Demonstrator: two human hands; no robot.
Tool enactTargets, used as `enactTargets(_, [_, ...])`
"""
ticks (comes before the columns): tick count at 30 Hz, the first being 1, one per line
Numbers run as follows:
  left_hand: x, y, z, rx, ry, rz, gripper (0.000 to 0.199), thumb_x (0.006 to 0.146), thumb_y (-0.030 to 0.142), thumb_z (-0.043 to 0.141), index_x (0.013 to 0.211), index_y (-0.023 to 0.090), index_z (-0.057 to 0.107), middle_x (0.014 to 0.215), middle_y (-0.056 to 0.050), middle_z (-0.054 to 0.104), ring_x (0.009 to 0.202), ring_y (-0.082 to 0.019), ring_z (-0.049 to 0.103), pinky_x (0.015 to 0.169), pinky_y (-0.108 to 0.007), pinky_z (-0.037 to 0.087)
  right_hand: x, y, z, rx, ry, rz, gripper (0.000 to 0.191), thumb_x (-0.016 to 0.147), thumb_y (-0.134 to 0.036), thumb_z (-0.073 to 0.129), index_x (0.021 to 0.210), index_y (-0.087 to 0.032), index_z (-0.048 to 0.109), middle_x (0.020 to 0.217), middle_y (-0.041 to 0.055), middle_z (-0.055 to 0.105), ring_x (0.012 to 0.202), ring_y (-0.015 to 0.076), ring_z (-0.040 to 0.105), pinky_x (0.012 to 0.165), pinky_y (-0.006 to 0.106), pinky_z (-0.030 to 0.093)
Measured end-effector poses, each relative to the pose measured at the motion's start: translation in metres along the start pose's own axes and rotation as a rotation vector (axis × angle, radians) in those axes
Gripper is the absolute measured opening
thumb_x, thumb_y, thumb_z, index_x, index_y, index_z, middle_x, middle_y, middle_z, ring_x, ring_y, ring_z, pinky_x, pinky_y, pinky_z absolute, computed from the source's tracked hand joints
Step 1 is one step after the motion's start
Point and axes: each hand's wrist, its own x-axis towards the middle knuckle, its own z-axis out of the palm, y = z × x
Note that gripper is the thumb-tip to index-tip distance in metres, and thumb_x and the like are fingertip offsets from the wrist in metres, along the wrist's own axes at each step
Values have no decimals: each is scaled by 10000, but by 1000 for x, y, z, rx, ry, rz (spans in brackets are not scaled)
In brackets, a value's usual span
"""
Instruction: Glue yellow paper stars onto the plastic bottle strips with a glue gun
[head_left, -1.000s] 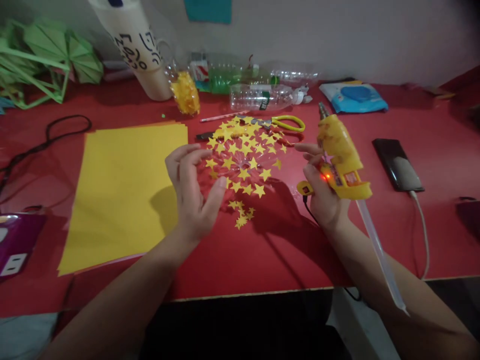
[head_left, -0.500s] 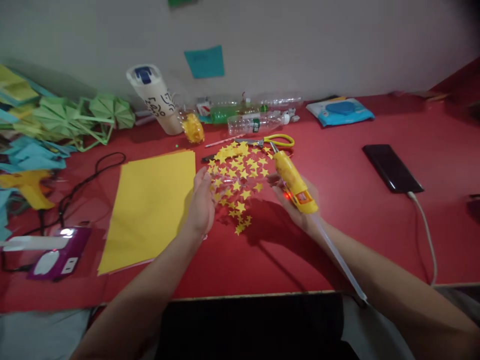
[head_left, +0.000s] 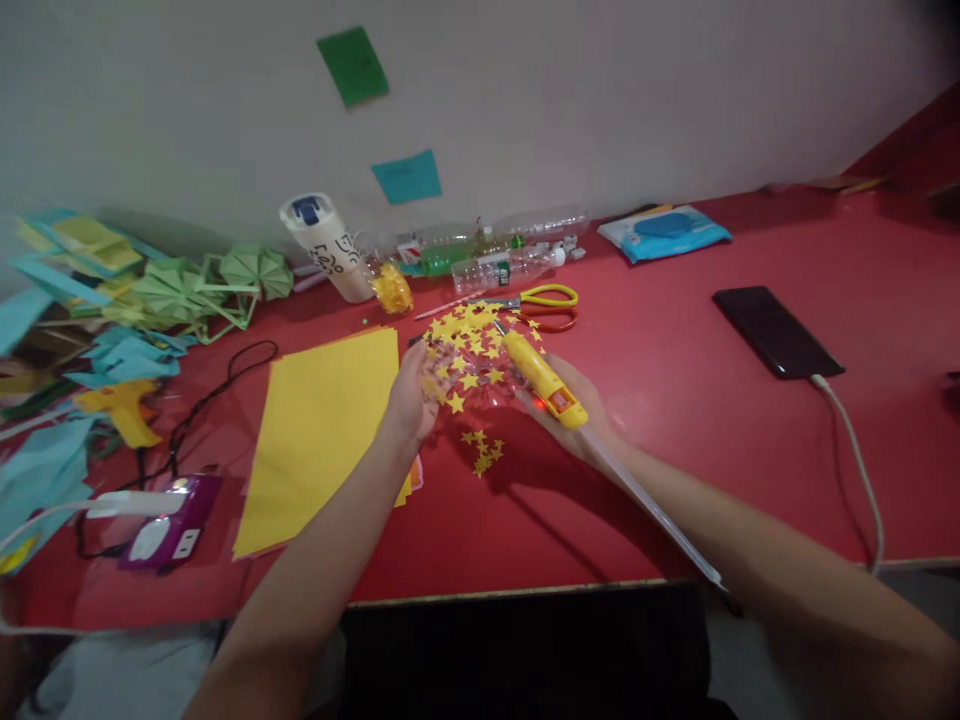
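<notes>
A clear plastic piece covered with yellow paper stars is between my hands, over the red table. My left hand is closed around its left side. In my right hand is a yellow glue gun, its metal tip pointing up and left at the stars and a clear glue stick trailing from its back. A red light glows beside the gun. Several loose yellow stars lie on the table just below the plastic piece.
Yellow paper sheets lie left, with a purple power strip, another glue gun and folded paper shapes beyond. Scissors, plastic bottles and a tumbler stand or lie behind. A phone and wipes pack are right.
The glue gun and my right hand have moved left, bringing the tip over the stars. The starry plastic has lifted apart from the loose stars below. The view has shifted upward and left.
</notes>
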Motion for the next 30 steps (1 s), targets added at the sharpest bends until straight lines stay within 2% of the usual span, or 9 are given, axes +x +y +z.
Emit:
enactTargets(4, [3, 5, 1, 29, 14, 11, 212, 963, 313, 422, 919, 174, 577, 885, -57, 685, 815, -152, 679, 643, -231, 530, 1, -5, -2, -45, -24, -17, 111, 826, -321, 623, 844, -239, 552, 908, 48, 662, 825, 195, 648, 723, 347, 541])
enactTargets(8, [5, 12, -12, 94, 32, 118, 187, 948, 347, 434, 901, 198, 537, 893, -54, 651, 785, -133, 657, 591, -202, 482, 1, -4, -5, -28, 13, -20, 143, 834, -359, 629, 869, -234, 570, 902, 49, 654, 842, 199, 648, 737, 369, 553])
enactTargets(10, [2, 15, -23, 167, 61, 276, 114, 903, 316, 497, 906, 206, 531, 914, -46, 635, 794, -120, 638, 656, -204, 491, 1, 0, -7, -28, 54, -8, 164, 838, -383, 626, 838, -229, 570, 929, 62, 645, 890, 213, 641, 773, 397, 556])
enactTargets(14, [-22, 17, -40, 463, 112, 841, 106, 804, 226, 590, 903, 215, 552, 795, 12, 572, 668, -97, 559, 638, -217, 465, 0, 3, -11, -64, 176, -17, 202, 857, -404, 595, 758, -236, 540, 969, 62, 610, 937, 213, 616, 831, 430, 551])
enactTargets(16, [-41, 16, -41, 652, -24, 976, 44, 820, 202, 591, 864, 203, 585, 709, 25, 557, 596, -92, 528, 557, -209, 425, 0, 0, -14, -79, 191, -11, 189, 861, -397, 598, 763, -250, 532, 963, 43, 601, 944, 205, 604, 856, 429, 546])
enactTargets(18, [-57, 13, -38, 884, -285, 1042, 88, 835, 164, 589, 752, 192, 597, 656, 27, 574, 573, -85, 522, 554, -206, 415, 1, -5, -16, -87, 181, 2, 189, 863, -406, 602, 780, -257, 521, 933, 31, 597, 914, 198, 600, 857, 426, 545])
enactTargets(22, [-73, 4, -28, 1245, -652, 1018, 157, 885, 190, 529, 759, 183, 622, 636, 16, 627, 556, -86, 541, 546, -204, 399, 5, -13, -18, -74, 159, -15, 218, 862, -453, 593, 799, -264, 504, 878, 21, 597, 841, 196, 603, 810, 416, 552])
enactTargets(27, [-69, -3, -22, 1701, -846, 774, 327, 963, 313, 424, 713, 175, 583, 641, -9, 629, 584, -134, 565, 543, -245, 348, 5, -10, -24, -169, 147, -20, 202, 866, -424, 584, 795, -245, 521, 922, 46, 610, 907, 210, 609, 846, 418, 525])
enactTargets(30, [-66, -7, -21, 1837, -880, 640, 317, 965, 324, 428, 724, 178, 571, 684, -21, 641, 633, -160, 587, 566, -263, 344, 4, -8, -26, -162, 128, 15, 179, 882, -409, 552, 837, -236, 550, 948, 64, 624, 921, 205, 619, 870, 417, 520])
